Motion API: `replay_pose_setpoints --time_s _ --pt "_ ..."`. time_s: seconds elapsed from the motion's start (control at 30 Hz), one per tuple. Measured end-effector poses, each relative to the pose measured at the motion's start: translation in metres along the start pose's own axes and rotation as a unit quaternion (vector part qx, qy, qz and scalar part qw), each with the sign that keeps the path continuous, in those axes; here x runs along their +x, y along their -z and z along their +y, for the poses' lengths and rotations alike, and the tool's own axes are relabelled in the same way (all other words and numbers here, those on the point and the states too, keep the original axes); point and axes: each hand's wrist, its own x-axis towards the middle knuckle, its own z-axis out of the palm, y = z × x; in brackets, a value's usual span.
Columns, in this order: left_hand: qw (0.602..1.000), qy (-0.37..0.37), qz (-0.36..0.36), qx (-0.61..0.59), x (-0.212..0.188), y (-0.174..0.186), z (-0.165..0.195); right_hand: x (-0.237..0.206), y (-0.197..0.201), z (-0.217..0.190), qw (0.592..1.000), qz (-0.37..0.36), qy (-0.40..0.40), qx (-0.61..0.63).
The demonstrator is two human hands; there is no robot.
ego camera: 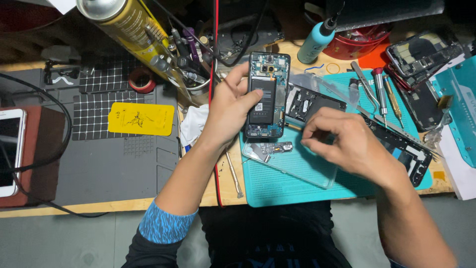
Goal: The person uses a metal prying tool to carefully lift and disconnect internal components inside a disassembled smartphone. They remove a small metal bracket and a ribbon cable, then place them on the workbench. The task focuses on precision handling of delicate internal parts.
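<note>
— Teal mat point(277, 191) under your work, and on it the opened phone point(267, 94): where does it stand?

— Your left hand point(229, 106) props it up on its lower edge at the mat's far left corner, thumb across the black battery point(261, 101), fingers curled round the far side. The back cover is already off; board, camera module and battery all lie bare.

— And your right hand?

— Your right hand point(342, 139) hovers just right of the phone, fingertips drawn together as if pinching something very small. What sits between them I cannot tell; it is too tiny to make out.

— So how far along are you?

— I'd judge you are in the middle. The opening is done, and parts have come out: a small flex piece point(271, 147) lies on a clear plastic cover point(297, 168) just below the phone, and a black frame piece point(312, 104) lies beside it. The battery is not yet out of its bay.

— Tools to hand?

— Tweezers point(366, 87) and two small screwdrivers point(384, 92) rest on the mat's far right, well clear of your fingers. A yellow card point(141, 119) lies on the grey mat point(114, 164) to your left, untouched, and a white phone point(10, 149) sits at the far left edge.
</note>
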Motion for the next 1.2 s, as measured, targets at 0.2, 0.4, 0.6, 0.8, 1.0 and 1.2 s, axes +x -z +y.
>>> replay_pose_setpoints --time_s 0.2,0.4,0.6,0.8,1.0,1.2 --pt "0.999 0.003 0.032 0.009 0.001 0.003 0.000 -0.007 -0.003 0.014 0.985 0.082 -0.141 0.048" --pt "0.998 0.035 0.034 -0.050 -0.005 -0.010 0.011 -0.015 -0.007 0.026 0.923 0.166 -0.138 0.319" --pt "0.995 -0.083 -0.030 -0.049 -0.022 -0.030 0.022 -0.011 -0.008 0.022 0.856 0.215 -0.105 0.459" --pt "0.995 -0.058 -0.059 0.056 -0.033 -0.042 0.025 -0.010 -0.011 0.004 0.939 0.327 0.068 0.083" --pt "0.998 -0.026 -0.061 0.023 -0.040 -0.052 0.025 -0.005 -0.018 -0.005 0.911 0.376 0.167 -0.016" --pt "0.990 -0.104 -0.031 0.087 -0.039 -0.054 0.020 -0.001 -0.026 -0.008 0.912 0.382 0.153 -0.003"
